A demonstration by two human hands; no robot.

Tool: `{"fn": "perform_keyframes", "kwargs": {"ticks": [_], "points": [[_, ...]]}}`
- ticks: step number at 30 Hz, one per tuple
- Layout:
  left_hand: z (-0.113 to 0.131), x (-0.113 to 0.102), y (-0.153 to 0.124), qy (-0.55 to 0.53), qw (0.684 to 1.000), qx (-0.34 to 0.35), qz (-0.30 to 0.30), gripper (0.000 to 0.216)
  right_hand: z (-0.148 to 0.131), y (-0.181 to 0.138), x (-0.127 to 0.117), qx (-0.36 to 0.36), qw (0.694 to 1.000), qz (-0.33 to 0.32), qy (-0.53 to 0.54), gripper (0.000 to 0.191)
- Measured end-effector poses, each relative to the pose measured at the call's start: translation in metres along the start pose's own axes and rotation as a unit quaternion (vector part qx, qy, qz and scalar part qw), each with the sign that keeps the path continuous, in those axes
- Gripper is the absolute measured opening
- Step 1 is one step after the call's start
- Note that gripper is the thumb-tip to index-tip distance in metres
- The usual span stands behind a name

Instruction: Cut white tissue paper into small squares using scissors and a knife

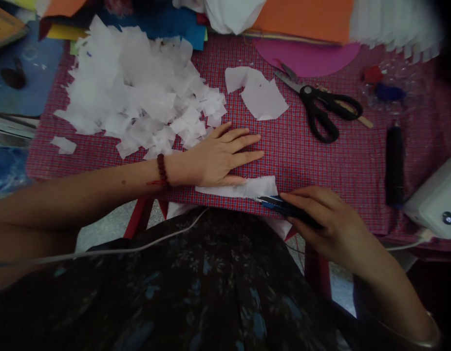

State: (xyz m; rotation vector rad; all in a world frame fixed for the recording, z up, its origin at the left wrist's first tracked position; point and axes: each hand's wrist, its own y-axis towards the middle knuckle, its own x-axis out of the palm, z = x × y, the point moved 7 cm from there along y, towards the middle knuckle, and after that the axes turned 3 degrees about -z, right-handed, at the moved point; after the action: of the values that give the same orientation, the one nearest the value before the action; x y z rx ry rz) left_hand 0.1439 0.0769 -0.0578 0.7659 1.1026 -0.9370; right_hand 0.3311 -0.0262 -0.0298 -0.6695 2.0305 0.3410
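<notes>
Two hands (pixel 221 156) (pixel 333 224), one cutter (pixel 296 212), one paper strip (pixel 260 187), one pair of scissors (pixel 309 91)

Scissors (pixel 308 90) had black handles. Desk cloth (pixel 335 170) under scissors was red-based check with blue and white. Left of scissors, paper pile (pixel 138 83) was white. Beyond scissors, one sheet (pixel 313 59) was magenta, another sheet (pixel 306 19) orange. Nearside of scissors, paper strip (pixel 261 186) was white, cutter (pixel 287 209) black/blue.
</notes>
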Motion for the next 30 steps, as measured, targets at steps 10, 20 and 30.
{"fn": "perform_keyframes", "kwargs": {"ticks": [10, 20, 30], "points": [[0.003, -0.002, 0.0, 0.01, 1.0, 0.0, 0.003, 0.069, 0.006, 0.006, -0.006, -0.006, 0.999, -0.036, 0.012, 0.044], [0.0, -0.001, -0.001, -0.009, 1.0, 0.001, -0.001, 0.067, 0.012, -0.005, -0.011, -0.01, 1.0, -0.026, 0.008, 0.046], [-0.002, 0.003, 0.0, -0.013, 1.0, -0.008, 0.001, 0.067, -0.003, 0.012, -0.003, -0.03, 0.999, -0.023, -0.009, 0.04]]}}
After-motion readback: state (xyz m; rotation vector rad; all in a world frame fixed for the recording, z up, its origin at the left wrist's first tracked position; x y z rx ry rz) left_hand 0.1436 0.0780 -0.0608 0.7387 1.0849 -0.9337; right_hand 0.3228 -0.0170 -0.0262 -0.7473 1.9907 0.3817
